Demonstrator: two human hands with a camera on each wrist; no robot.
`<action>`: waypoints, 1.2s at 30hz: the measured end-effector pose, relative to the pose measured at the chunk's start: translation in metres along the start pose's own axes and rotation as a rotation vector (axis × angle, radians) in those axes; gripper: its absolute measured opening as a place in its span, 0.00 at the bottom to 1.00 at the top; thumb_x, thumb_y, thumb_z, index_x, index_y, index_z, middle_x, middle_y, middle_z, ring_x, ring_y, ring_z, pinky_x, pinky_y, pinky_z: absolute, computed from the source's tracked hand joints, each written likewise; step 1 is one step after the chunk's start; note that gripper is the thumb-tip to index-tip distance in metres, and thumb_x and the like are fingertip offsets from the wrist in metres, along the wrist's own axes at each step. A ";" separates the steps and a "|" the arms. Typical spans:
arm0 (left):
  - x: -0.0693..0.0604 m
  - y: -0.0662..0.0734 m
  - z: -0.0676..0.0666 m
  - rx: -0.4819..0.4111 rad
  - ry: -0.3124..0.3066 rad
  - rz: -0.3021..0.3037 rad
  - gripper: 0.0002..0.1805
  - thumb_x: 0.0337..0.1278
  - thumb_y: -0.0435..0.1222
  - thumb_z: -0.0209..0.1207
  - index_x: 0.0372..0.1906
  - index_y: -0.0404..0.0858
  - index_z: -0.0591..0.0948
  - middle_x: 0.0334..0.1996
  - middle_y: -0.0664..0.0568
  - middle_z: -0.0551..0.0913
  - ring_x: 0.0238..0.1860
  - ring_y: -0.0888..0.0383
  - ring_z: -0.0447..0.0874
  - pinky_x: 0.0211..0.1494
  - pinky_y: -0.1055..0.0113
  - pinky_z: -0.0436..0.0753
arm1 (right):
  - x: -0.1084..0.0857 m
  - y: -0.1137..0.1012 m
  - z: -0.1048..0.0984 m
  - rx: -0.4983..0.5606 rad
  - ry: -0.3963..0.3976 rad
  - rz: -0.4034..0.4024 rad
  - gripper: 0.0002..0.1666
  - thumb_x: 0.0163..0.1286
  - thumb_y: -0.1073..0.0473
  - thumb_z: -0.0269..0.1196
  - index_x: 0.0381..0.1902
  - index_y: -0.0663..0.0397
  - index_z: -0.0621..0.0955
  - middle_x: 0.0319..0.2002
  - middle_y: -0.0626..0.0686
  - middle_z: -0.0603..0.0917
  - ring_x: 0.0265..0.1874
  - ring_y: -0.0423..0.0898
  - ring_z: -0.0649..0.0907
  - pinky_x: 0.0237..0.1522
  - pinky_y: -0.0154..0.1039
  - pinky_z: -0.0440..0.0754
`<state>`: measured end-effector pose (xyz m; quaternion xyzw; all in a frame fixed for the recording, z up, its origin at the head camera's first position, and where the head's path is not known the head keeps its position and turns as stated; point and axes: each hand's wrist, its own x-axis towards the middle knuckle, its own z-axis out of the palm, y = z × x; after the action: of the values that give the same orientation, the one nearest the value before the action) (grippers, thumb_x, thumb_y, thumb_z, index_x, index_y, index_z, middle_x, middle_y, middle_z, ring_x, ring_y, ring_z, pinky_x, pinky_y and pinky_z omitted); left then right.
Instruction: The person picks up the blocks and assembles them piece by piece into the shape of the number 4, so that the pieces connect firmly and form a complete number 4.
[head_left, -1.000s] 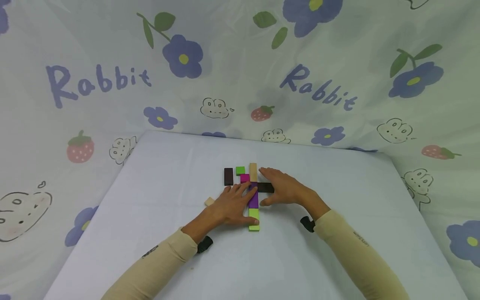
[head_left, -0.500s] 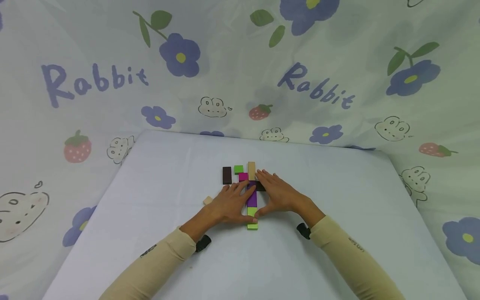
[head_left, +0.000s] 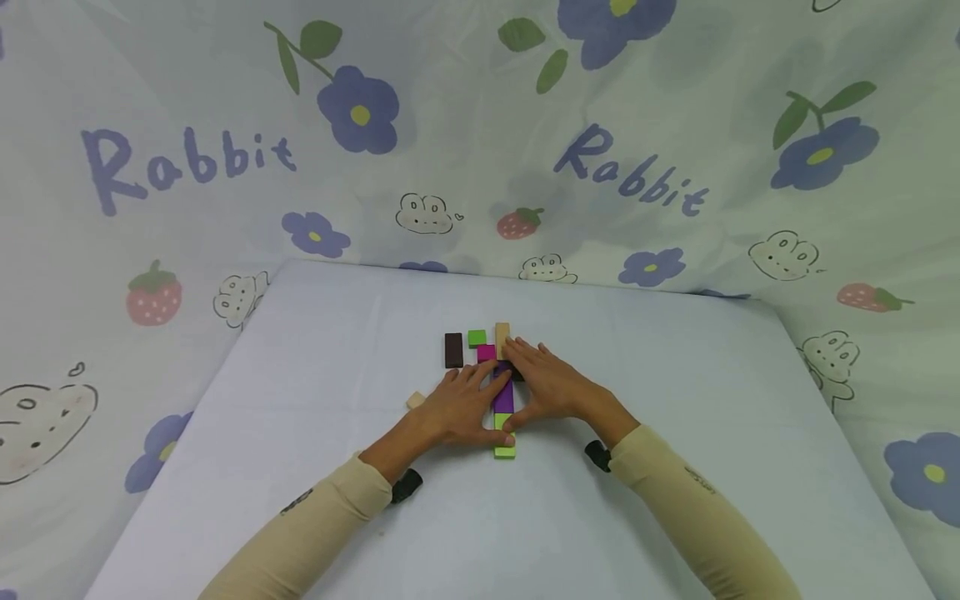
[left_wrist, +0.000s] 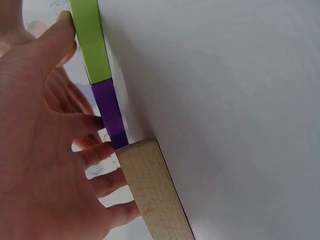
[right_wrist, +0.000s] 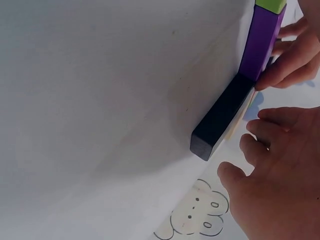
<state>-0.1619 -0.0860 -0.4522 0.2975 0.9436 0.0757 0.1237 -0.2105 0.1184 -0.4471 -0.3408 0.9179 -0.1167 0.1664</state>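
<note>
A row of blocks stretches away from me in the head view: lime-green [head_left: 505, 453], purple [head_left: 504, 400], then pale wood [head_left: 502, 333] at the far end. My left hand [head_left: 459, 408] reaches over from the left with fingers spread, its thumb at the lime-green part and its forefinger at the purple block. On the other side, my right hand [head_left: 557, 385] has its fingers extended and its thumb tip near the lime-green part. A black block [right_wrist: 220, 120] juts out from the purple block's end, mostly hidden by the right hand in the head view. A wooden block [left_wrist: 155, 190] shows large in the left wrist view.
Left of the row's far end lie a magenta block [head_left: 486, 353], a green block [head_left: 477, 338] and a dark brown block [head_left: 453, 350]. A small wooden block [head_left: 416, 401] sits beside my left wrist. A patterned curtain [head_left: 450, 108] hangs behind the white table [head_left: 337, 333].
My right hand has moved left over the black block to the row's right side, covering most of that block. The left hand has kept its place at the row.
</note>
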 end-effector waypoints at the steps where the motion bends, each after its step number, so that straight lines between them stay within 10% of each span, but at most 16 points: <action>1: 0.000 0.000 0.000 0.002 0.002 0.003 0.57 0.54 0.73 0.56 0.81 0.43 0.57 0.80 0.44 0.52 0.75 0.40 0.58 0.72 0.40 0.62 | 0.001 0.000 0.000 0.000 -0.005 0.000 0.80 0.46 0.23 0.74 0.81 0.61 0.49 0.81 0.58 0.47 0.80 0.52 0.46 0.77 0.54 0.44; 36: 0.002 0.000 0.001 -0.003 -0.002 -0.004 0.56 0.55 0.72 0.56 0.81 0.44 0.56 0.80 0.45 0.51 0.75 0.40 0.57 0.73 0.40 0.61 | 0.005 0.002 0.003 0.021 -0.043 0.011 0.77 0.48 0.24 0.73 0.82 0.56 0.49 0.82 0.53 0.46 0.76 0.60 0.59 0.75 0.54 0.55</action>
<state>-0.1630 -0.0852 -0.4533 0.2956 0.9439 0.0767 0.1253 -0.2139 0.1166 -0.4513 -0.3362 0.9148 -0.1180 0.1904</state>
